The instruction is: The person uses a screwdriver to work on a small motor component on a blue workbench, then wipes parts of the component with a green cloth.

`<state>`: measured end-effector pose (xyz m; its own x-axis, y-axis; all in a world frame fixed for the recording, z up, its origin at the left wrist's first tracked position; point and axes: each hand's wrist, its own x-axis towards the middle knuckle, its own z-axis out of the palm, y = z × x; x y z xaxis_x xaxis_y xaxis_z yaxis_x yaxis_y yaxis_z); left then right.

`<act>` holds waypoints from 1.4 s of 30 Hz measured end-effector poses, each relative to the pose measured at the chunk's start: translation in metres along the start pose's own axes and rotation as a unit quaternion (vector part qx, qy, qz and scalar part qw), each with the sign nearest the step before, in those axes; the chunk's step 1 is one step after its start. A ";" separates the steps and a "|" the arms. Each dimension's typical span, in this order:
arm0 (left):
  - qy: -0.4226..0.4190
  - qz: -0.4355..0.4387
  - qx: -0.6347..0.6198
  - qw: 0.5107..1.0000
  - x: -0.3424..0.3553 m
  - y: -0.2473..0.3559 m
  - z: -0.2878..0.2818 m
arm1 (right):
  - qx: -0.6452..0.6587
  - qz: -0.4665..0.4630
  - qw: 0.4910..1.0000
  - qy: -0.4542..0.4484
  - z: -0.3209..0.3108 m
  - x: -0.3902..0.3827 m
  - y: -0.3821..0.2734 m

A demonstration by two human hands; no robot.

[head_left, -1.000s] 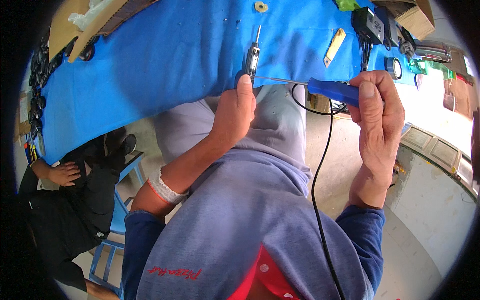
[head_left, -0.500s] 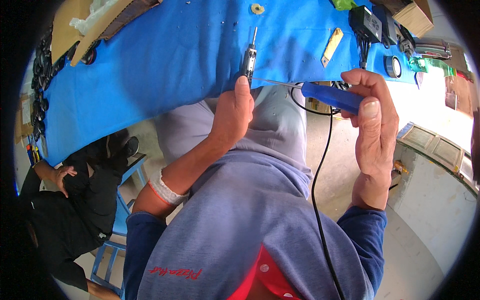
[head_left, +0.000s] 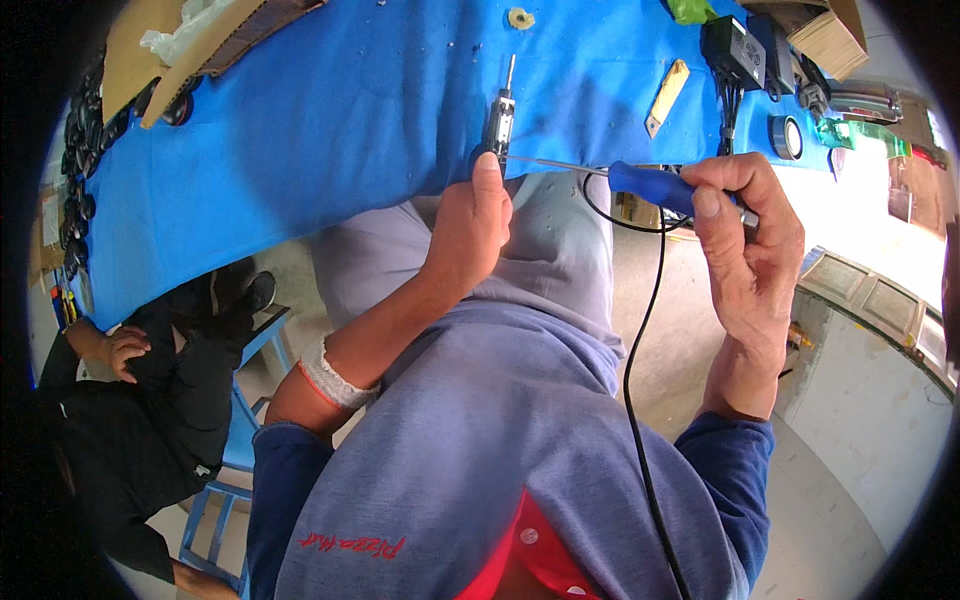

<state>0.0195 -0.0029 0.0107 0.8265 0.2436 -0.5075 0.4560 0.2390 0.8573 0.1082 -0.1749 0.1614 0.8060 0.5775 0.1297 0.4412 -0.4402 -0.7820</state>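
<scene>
My left hand (head_left: 472, 228) is closed around the lower end of a slim dark-and-silver metal device (head_left: 499, 122), whose thin rod points away from me over the front of the blue-covered table. My left thumb presses on its near end. In my right hand (head_left: 757, 245) is a screwdriver (head_left: 648, 186) with a blue handle, its rear end pinched between thumb and fingers. The long thin shaft runs left, and its tip meets the device just beside my left thumb. Whether the tip sits in a screw is too small to tell.
On the blue cloth (head_left: 330, 120) lie a flat yellow-handled tool (head_left: 667, 98), a black box with cables (head_left: 733, 52) and a tape roll (head_left: 787, 136). A cardboard box (head_left: 190, 62) stands at far left. A black cable (head_left: 640, 420) hangs by my right arm; a person (head_left: 140, 430) sits at left.
My right fingers have shifted on the handle, from a looser hold to a pinch at its rear end. The screwdriver handle has turned slightly; my left hand and the device stay nearly in place.
</scene>
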 end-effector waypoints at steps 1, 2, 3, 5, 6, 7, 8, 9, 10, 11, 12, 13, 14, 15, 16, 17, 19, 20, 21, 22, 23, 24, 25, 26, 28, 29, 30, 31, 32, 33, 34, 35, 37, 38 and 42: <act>0.002 0.002 -0.003 1.000 0.000 -0.001 0.000 | -0.008 -0.015 1.000 -0.005 0.000 -0.001 0.000; 0.004 0.004 -0.006 1.000 0.001 -0.002 0.000 | -0.016 -0.029 0.999 -0.009 0.000 -0.001 0.001; 0.005 0.006 -0.009 1.000 0.001 -0.003 0.000 | -0.008 0.004 1.000 0.006 0.001 -0.002 -0.002; 0.003 0.014 0.001 1.000 0.002 -0.003 0.000 | 0.009 0.072 0.997 0.035 0.005 -0.004 -0.009; 0.001 0.017 0.006 1.000 0.002 -0.004 0.000 | -0.003 0.072 0.997 0.026 0.004 -0.004 -0.008; 0.000 0.017 0.007 1.000 0.002 -0.004 -0.001 | -0.014 0.073 0.997 0.017 0.003 -0.005 -0.005; -0.001 0.018 0.008 1.000 0.001 -0.002 -0.001 | -0.026 0.073 0.997 0.008 0.002 -0.004 -0.002; -0.002 0.020 0.009 1.000 0.001 -0.001 -0.001 | -0.021 0.070 0.997 0.005 0.001 -0.004 0.000; 0.002 0.020 0.012 1.000 0.000 -0.001 0.000 | -0.017 0.078 0.997 -0.001 0.000 -0.004 -0.001; 0.006 0.020 0.014 1.000 0.000 0.000 0.000 | -0.014 0.085 0.996 -0.007 -0.001 -0.004 -0.001; 0.010 0.020 0.017 1.000 0.000 0.000 0.001 | -0.011 0.093 0.996 -0.013 -0.001 -0.004 -0.002; 0.012 0.016 0.012 1.000 0.000 0.000 0.002 | -0.004 0.082 0.997 -0.011 -0.001 -0.003 -0.002; 0.013 0.011 0.008 1.000 0.000 0.000 0.002 | 0.002 0.072 0.997 -0.009 -0.001 -0.002 -0.003; 0.015 0.007 0.004 1.000 0.000 0.000 0.002 | 0.009 0.062 0.998 -0.007 0.000 -0.001 -0.004; 0.014 0.004 0.005 1.000 0.001 -0.001 0.002 | 0.001 0.047 0.999 -0.012 -0.001 0.000 -0.003; 0.014 0.002 0.006 1.000 0.002 -0.003 0.002 | -0.007 0.031 0.999 -0.017 -0.002 0.001 -0.002; 0.013 0.004 0.008 1.000 0.002 -0.004 0.001 | -0.012 0.022 0.999 -0.031 -0.004 0.001 -0.002; 0.011 0.008 0.010 1.000 0.002 -0.005 0.001 | -0.009 0.028 0.999 -0.039 -0.005 0.002 -0.004; 0.010 0.012 0.012 1.000 0.002 -0.005 0.001 | -0.006 0.035 0.998 -0.047 -0.006 0.002 -0.006; 0.012 0.010 0.014 1.000 0.001 -0.004 0.001 | -0.007 0.008 0.998 -0.061 -0.007 0.003 -0.004; 0.015 0.008 0.015 1.000 0.001 -0.003 0.001 | -0.007 -0.018 0.997 -0.075 -0.008 0.004 -0.002; 0.019 0.006 0.017 1.000 0.000 -0.002 0.001 | -0.007 -0.045 0.995 -0.088 -0.008 0.004 0.000; 0.020 0.009 0.022 1.000 0.000 -0.001 0.001 | -0.004 -0.051 0.995 -0.089 -0.007 0.003 -0.001; 0.019 0.013 0.027 0.999 0.000 -0.001 0.001 | -0.003 -0.057 0.994 -0.089 -0.005 0.003 -0.002; 0.013 0.022 0.033 0.999 0.001 -0.001 0.000 | 0.009 -0.061 0.994 -0.088 -0.003 0.001 -0.002; 0.009 0.027 0.033 0.999 0.002 -0.002 -0.001 | 0.019 -0.061 0.994 -0.088 -0.002 0.000 0.000; 0.005 0.033 0.034 0.999 0.002 -0.002 -0.002 | 0.029 -0.061 0.994 -0.088 -0.001 -0.001 0.001; 0.004 0.031 0.025 0.999 0.002 -0.002 -0.002 | 0.043 -0.036 0.997 -0.052 0.003 -0.003 0.000; 0.004 0.028 0.016 0.999 0.002 -0.003 -0.002 | 0.056 -0.010 0.998 -0.016 0.008 -0.007 -0.003; 0.003 0.026 0.008 1.000 0.002 -0.004 -0.002 | 0.069 0.016 0.997 0.020 0.011 -0.009 -0.005; 0.001 0.021 -0.005 1.000 0.002 -0.005 -0.002 | 0.068 0.036 0.997 0.014 0.010 -0.009 -0.004; -0.001 0.016 -0.018 1.000 0.002 -0.007 -0.001 | 0.067 0.056 0.996 0.007 0.006 -0.010 -0.004; -0.014 0.005 -0.046 0.999 0.002 -0.006 -0.002 | 0.056 0.082 0.995 0.006 0.004 -0.009 -0.004; -0.024 0.000 -0.061 0.998 0.001 -0.004 -0.002 | 0.047 0.088 0.995 0.014 0.005 -0.009 -0.004; -0.021 -0.008 -0.079 0.997 0.000 -0.002 -0.001 | 0.044 0.117 0.992 0.029 0.005 -0.007 -0.002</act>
<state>0.0184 -0.0027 0.0088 0.8342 0.1995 -0.5142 0.4147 0.3879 0.8232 0.1002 -0.1747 0.1589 0.9051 0.4243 -0.0291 0.2045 -0.4941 -0.8450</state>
